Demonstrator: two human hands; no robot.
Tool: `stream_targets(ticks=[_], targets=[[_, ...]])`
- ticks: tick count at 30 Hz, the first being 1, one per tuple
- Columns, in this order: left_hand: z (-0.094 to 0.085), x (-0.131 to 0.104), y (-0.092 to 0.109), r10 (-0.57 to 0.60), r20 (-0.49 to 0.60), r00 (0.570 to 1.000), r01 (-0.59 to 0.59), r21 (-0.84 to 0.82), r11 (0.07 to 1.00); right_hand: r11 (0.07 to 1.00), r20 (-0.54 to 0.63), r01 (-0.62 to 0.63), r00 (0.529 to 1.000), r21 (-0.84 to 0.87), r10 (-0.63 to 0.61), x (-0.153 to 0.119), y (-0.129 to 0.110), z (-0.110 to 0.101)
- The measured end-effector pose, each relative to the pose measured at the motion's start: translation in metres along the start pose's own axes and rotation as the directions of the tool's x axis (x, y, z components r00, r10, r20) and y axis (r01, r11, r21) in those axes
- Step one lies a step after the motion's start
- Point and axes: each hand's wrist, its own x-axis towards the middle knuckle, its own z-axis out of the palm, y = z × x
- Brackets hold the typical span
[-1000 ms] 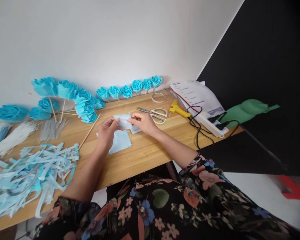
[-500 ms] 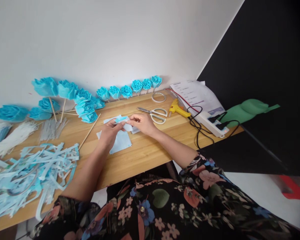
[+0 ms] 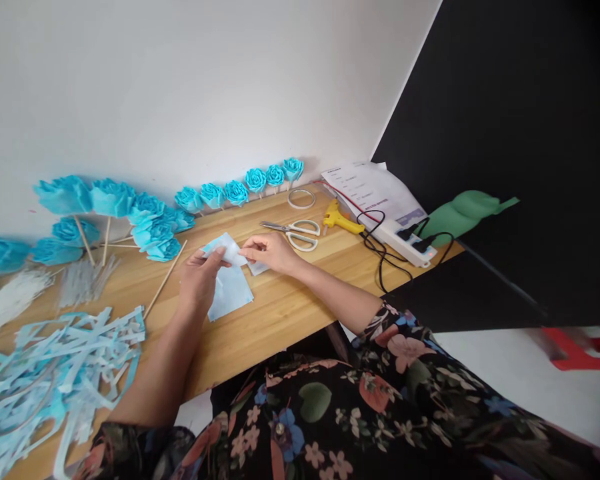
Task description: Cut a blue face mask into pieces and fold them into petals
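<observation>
A pale blue and white fabric piece [image 3: 234, 254] is raised just above the table, its blue side showing along one edge. My left hand [image 3: 200, 275] pinches it under the thumb on its left side. At its right edge, the fingertips of my right hand [image 3: 269, 253] are closed on it. Under my hands lies a flat light blue square [image 3: 231, 293], and part of another pale piece [image 3: 258, 268] shows below my right hand. White-handled scissors [image 3: 300, 230] rest just beyond my right hand. A thin wooden stick [image 3: 166, 280] lies left of my left hand.
Blue fabric roses [image 3: 155, 227] on sticks line the wall. A heap of blue and white strips [image 3: 75, 367] covers the left side. On the right are a tape roll [image 3: 301, 199], a yellow glue gun [image 3: 341, 219], black cables, a power strip [image 3: 405, 240] and papers [image 3: 375, 190].
The held fabric piece is spread wider, with more of its pale face showing. My hands have moved slightly apart, and the whole view has shifted a little to the right.
</observation>
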Motion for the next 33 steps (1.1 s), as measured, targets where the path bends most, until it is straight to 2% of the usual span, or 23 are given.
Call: stream_targets(ticks=[4, 8, 15, 20, 22, 27, 33], targets=[[0.0, -0.003, -0.001, 0.02, 0.074, 0.997, -0.026, 0.091, 0.996, 0.999, -0.006, 0.034, 0.999, 0.018, -0.034, -0.001, -0.006, -0.002], [0.004, -0.007, 0.001, 0.047, 0.121, 0.992, -0.066, 0.158, 0.985, 0.996, -0.021, 0.082, 0.996, -0.045, -0.083, -0.001, -0.006, -0.002], [0.0, -0.001, -0.002, 0.0, 0.06, 0.998, 0.002, -0.035, 0.999, 0.996, -0.115, 0.086, 0.989, -0.022, -0.088, 0.004, 0.007, -0.001], [-0.003, 0.0, 0.001, 0.033, 0.058, 0.998, -0.037, 0.083, 0.996, 0.996, -0.14, 0.068, 0.987, -0.054, -0.075, 0.006, 0.01, -0.002], [-0.003, 0.0, 0.003, 0.043, 0.077, 0.996, -0.05, 0.098, 0.994, 0.995, -0.133, 0.075, 0.988, -0.059, -0.082, 0.006, 0.009, -0.002], [0.0, -0.004, 0.003, -0.047, 0.193, 0.98, 0.039, 0.044, 0.998, 0.993, -0.073, 0.079, 0.994, -0.092, -0.085, 0.004, 0.004, -0.003], [0.002, -0.006, 0.003, 0.023, 0.152, 0.988, -0.038, 0.092, 0.995, 0.998, -0.009, 0.036, 0.999, -0.059, -0.036, 0.003, 0.006, -0.002]])
